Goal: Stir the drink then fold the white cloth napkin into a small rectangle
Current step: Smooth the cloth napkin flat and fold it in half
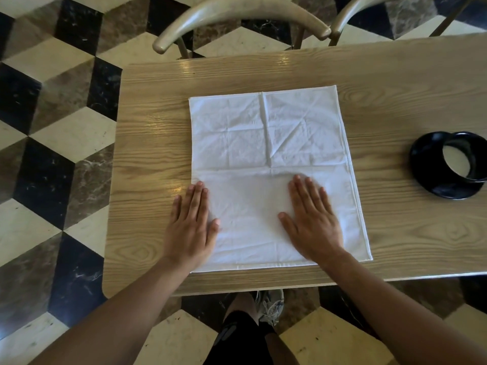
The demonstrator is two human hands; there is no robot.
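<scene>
The left hand (191,227) lies flat and open, palm down, on the near left edge of the napkin (266,143), its outer fingers spilling onto the bare table (147,143). The right hand (312,222) is likewise spread flat and open on the near half of the cloth, a little right of the middle. Neither hand grips anything; both simply press the fabric down.

The napkin lies spread out in a single flat sheet in the middle of the wooden table, its near hem close to the table's front edge. Creases cross it: one running away from the person down the centre of the far half, one running side to side just beyond the fingertips, plus a diagonal wrinkle or two.

This looks like thin, light woven cloth, soft and limp, with no stiffness of its own. It will probably slide easily on the smooth tabletop, so one palm should pin it while the other lifts. The best places to take hold seem to be the hemmed corners, pinched between thumb and fingers; the existing creases offer ready fold lines.

Well to the right sits a black cup (459,158) on a black saucer (445,191), holding a pale drink, well apart from the cloth. No spoon shows. Two chair backs (237,17) stand beyond the table.
</scene>
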